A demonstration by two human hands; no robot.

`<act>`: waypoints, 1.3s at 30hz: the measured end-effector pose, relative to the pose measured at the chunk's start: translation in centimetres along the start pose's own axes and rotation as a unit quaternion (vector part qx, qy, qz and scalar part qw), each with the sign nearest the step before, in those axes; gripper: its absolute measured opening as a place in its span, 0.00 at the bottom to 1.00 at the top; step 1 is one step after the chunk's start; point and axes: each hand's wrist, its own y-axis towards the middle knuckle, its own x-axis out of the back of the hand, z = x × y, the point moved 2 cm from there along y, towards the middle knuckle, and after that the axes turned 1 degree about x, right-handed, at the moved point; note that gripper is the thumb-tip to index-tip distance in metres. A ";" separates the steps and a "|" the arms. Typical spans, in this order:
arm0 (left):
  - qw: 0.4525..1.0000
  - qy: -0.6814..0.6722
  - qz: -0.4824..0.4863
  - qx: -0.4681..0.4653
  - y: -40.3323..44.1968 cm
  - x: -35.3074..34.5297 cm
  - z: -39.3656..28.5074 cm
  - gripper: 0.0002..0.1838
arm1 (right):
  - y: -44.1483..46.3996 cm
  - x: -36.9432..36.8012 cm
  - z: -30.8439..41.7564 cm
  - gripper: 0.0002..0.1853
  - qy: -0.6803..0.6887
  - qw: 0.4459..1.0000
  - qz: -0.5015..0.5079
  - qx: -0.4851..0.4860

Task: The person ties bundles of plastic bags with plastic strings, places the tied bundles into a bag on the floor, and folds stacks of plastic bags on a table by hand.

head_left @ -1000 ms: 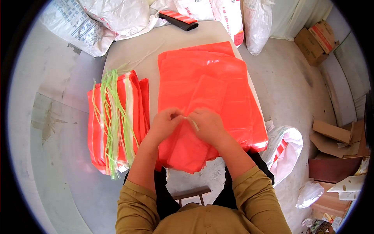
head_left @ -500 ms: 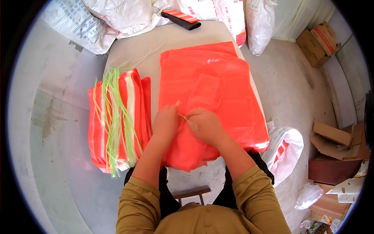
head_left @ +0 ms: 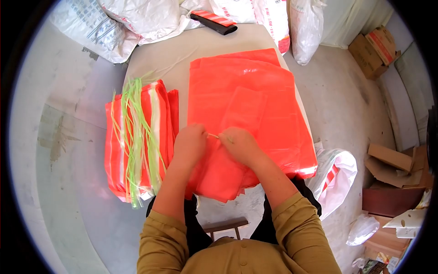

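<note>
Holding a thin pale strand between two hands, above a folded red plastic piece.

The fingers of the left hand and right hand are closed on the strand, which spans the narrow gap between them; the folded piece lies on wide red sheets spread over the surface. To the left, loose green strands drape across a striped red-and-white stack. Right of the surface, an open white sack holds red-and-white striped material. At the far edge lies a black-and-striped roll, near bulging white sacks whose contents are hidden; farther right sit cardboard boxes.
</note>
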 end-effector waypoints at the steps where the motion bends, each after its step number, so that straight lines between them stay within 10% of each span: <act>1: 1.000 -0.019 0.018 0.009 0.0 0.6 0.1 0.07 | 0.0 0.1 0.2 0.14 0.005 1.000 0.001 -0.010; 4: 0.928 -0.278 0.215 0.125 -0.2 3.2 -0.5 0.09 | -0.2 0.2 0.9 0.12 -0.007 1.000 0.008 -0.026; 10: 0.846 -0.479 0.233 0.005 -1.1 1.6 -1.1 0.06 | -0.2 -0.6 0.9 0.08 -0.099 0.995 -0.012 0.003; 13: 0.821 -0.547 0.138 0.091 -0.7 1.7 -2.0 0.05 | -0.4 -0.5 1.0 0.09 -0.058 0.998 -0.025 0.002; 16: 0.933 -0.351 0.073 0.042 -0.5 -0.6 -1.1 0.09 | -0.3 -0.1 0.8 0.10 -0.028 0.999 -0.024 -0.002; 30: 0.917 -0.366 0.080 0.137 -0.2 -2.8 -0.3 0.07 | -0.3 0.6 0.5 0.04 0.136 0.988 -0.024 -0.062; 33: 0.921 -0.356 0.078 0.137 -0.2 -2.2 -0.9 0.07 | -0.2 0.2 0.2 0.07 -0.010 0.985 -0.124 0.122; 39: 0.954 -0.275 0.058 0.107 -0.6 -1.4 -1.4 0.07 | -0.5 -0.1 0.7 0.09 -0.093 0.973 -0.145 0.151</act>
